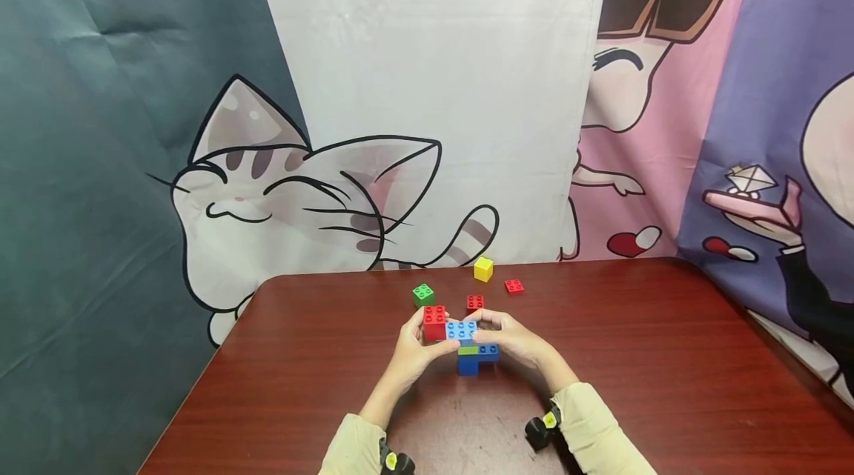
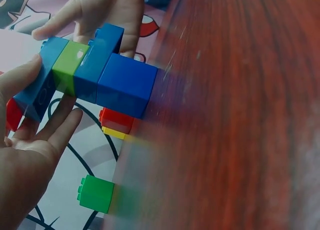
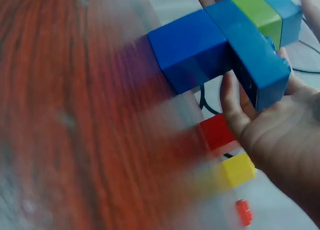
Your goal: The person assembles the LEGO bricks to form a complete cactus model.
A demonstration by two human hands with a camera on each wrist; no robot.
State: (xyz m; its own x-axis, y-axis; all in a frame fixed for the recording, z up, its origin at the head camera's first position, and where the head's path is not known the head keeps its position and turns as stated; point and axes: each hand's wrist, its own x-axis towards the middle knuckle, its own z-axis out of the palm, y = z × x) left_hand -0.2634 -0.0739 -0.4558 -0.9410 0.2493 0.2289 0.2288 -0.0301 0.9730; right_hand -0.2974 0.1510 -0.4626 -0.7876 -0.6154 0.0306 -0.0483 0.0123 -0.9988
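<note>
A toy-brick stack stands upright on the table, with a dark blue brick (image 1: 468, 364) at its base. Above that are an offset blue brick (image 3: 250, 54), a light green brick (image 2: 70, 67) and a studded blue brick (image 1: 460, 328). At the upper left end of the stack is a red brick (image 1: 434, 322); its underside is hidden. My left hand (image 1: 415, 347) holds the upper stack from the left, thumb on the near side of the upper blue brick. From the right, my right hand (image 1: 517, 338) pinches that same blue brick between thumb and fingers.
Behind the stack lie a green brick (image 1: 423, 295), a second red brick (image 1: 474, 302), a yellow brick (image 1: 483, 269) and a thin red brick (image 1: 514, 286). The brown table (image 1: 300, 386) ends at a cartoon-printed cloth (image 1: 427, 90).
</note>
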